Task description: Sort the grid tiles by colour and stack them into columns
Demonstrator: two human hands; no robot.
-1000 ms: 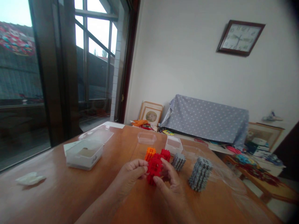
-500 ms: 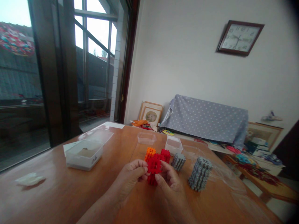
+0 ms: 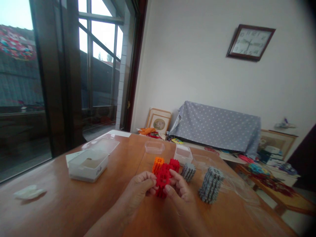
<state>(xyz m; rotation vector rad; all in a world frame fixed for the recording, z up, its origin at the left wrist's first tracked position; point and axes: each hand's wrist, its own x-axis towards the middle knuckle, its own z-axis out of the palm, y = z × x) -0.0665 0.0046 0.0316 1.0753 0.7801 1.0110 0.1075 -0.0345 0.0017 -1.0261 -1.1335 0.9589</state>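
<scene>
Both my hands are closed round a red plastic block piece [image 3: 162, 181] just above the wooden table [image 3: 74, 204]. My left hand [image 3: 140, 187] pinches its left side and my right hand [image 3: 179, 191] grips its right side. Right behind it stand an orange block [image 3: 157, 163] and another red block [image 3: 174, 164]. A small grey stack of block pieces [image 3: 188, 171] and a taller grey stack [image 3: 211, 184] stand to the right of my hands.
A clear lidded box [image 3: 88, 166] sits at the left, with a flat lid [image 3: 102, 144] behind it. Two small clear trays [image 3: 155, 147] [image 3: 183, 153] lie further back. A crumpled tissue [image 3: 28, 192] lies at the far left. Clear plastic wrap [image 3: 237, 184] lies at the right.
My hands have drawn slightly closer together on the red piece, and my right fingers have shifted up its side. The view has tilted a little.
</scene>
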